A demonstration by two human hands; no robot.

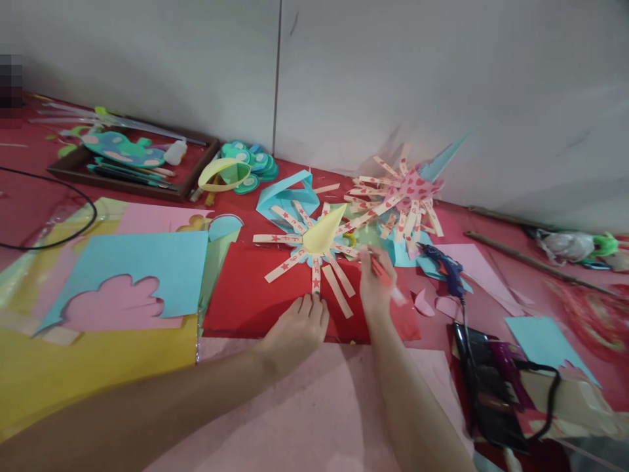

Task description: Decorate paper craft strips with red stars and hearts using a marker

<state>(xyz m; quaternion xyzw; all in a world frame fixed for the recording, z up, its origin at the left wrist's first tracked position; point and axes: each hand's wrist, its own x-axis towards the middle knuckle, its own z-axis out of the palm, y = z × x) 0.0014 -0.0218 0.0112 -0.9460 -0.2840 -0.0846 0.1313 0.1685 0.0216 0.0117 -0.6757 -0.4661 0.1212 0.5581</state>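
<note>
A paper craft with a yellow cone point(322, 234) at its middle and cream strips fanning out lies on a red sheet point(240, 292). Red letters and stars mark most of the strips; two lower-right strips point(338, 292) look plain. My left hand point(297, 326) lies flat, fingertips on the end of the strip pointing toward me. In my right hand point(373, 292) is a red marker point(381, 270), gripped close to a strip on the craft's right side. The marker's tip is too blurred to make out.
Behind stands a similar pink craft with a blue cone point(445, 158). A glue gun point(448, 265) lies to the right, its cord running forward. Cut blue paper point(181, 262) is at left, with a brown tray point(137, 189) behind it. A wall point(393, 72) closes off the back.
</note>
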